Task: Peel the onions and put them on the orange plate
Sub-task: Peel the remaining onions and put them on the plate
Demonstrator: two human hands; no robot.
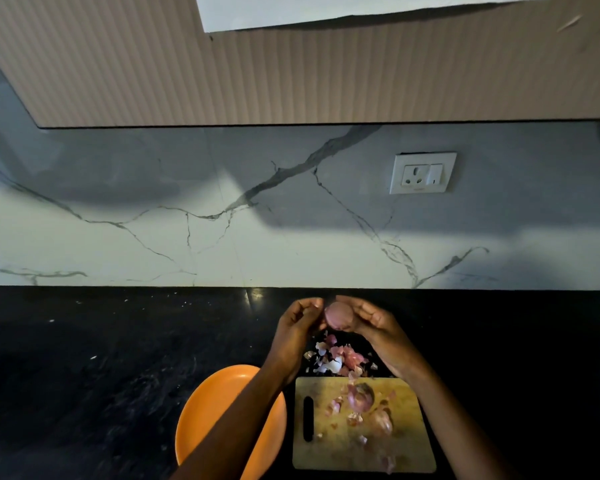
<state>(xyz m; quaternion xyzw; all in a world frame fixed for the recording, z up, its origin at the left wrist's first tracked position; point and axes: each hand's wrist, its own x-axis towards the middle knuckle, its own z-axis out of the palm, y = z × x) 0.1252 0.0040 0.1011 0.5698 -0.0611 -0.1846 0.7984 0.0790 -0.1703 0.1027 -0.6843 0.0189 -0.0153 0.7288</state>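
Holding a pale pink onion (338,317) up above the dark bench (84,375), the right hand (374,329) cups it with fingers curled round its far and right sides. The left hand (297,325) meets the onion's left side, its fingertips bent in at the onion's edge; whether they pinch a strip of skin cannot be told, since the spot is small and dim.

Below the hands, a heap of pink and white peelings (336,358) lies on the bench, just beyond the far edge of a wooden cutting board (326,445). On the board sit two more onions: one with loose purple skin (360,396) near the middle, and a paler one (381,422) just beside it toward the near right, with scraps of skin scattered round them.

An orange plate (205,410) rests on the bench just left of the board, partly covered by the left forearm. A white wall socket (423,173) sits on the marble wall behind.
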